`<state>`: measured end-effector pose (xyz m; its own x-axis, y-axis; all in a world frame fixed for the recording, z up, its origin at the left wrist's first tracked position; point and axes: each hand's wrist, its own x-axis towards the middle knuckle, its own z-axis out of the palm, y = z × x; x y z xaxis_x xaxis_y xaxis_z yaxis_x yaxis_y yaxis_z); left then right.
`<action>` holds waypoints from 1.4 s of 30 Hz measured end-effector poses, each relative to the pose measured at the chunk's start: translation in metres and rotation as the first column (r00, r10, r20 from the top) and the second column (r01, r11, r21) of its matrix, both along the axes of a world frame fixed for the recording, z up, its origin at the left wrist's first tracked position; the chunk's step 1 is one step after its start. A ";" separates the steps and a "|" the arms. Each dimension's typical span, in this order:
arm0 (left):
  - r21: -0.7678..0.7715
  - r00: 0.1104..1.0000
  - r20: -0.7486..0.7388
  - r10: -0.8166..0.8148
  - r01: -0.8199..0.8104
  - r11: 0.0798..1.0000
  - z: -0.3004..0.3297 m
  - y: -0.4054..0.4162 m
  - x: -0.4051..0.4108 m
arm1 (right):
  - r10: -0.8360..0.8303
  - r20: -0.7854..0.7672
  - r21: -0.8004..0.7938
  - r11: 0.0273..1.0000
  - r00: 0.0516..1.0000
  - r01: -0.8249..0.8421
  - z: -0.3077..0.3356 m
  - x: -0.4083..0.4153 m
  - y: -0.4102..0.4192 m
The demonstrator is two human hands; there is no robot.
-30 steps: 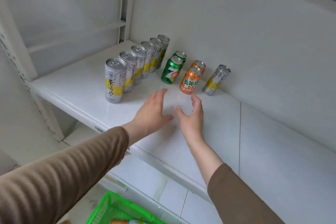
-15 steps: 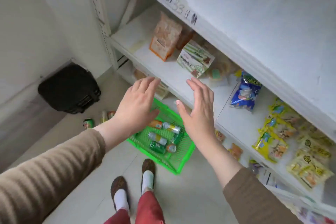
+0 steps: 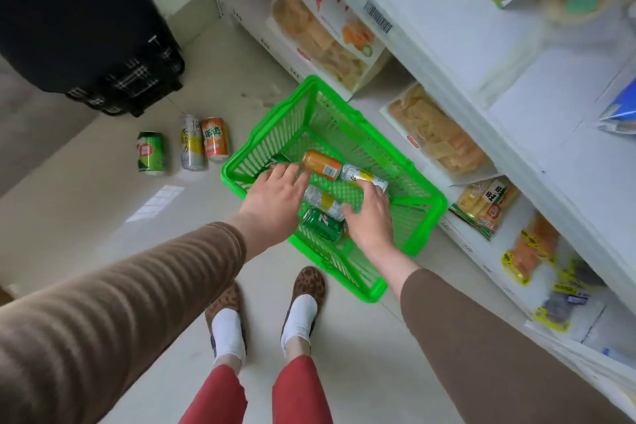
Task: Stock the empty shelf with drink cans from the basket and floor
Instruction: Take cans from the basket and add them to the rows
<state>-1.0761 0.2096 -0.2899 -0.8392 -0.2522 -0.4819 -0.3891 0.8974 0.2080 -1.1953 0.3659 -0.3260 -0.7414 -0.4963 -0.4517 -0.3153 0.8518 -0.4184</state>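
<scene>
Green basket [image 3: 406, 179] on the floor [image 3: 103, 217], under both hands. Left hand [image 3: 275, 200]: fingers spread and relaxed, over a green can [image 3: 275, 160] at the basket's left wall, gripping nothing. Right hand [image 3: 370, 213]: fingers loosely bent over a silver-yellow can [image 3: 361, 177]; contact cannot be told. Between the hands: second silver-yellow can [image 3: 321, 198], 7-Up can [image 3: 321, 225]. Beyond the fingertips: orange can [image 3: 321, 165]. Left of the left hand, on the floor: three lying cans [image 3: 192, 144].
</scene>
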 end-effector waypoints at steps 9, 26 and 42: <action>0.007 0.982 0.186 -0.017 0.016 1.000 -0.129 0.000 -0.016 | 0.199 0.167 0.280 0.930 0.966 -0.240 -0.172 -0.013 -0.002; 0.077 0.978 0.173 0.117 -0.132 0.988 -0.138 -0.010 -0.030 | 0.029 0.152 0.229 0.971 0.988 -0.064 -0.186 -0.035 -0.010; 0.095 0.910 -0.338 0.241 -0.222 0.970 0.329 -0.052 -0.039 | -0.112 0.132 -0.691 0.702 0.985 0.173 0.371 -0.022 -0.064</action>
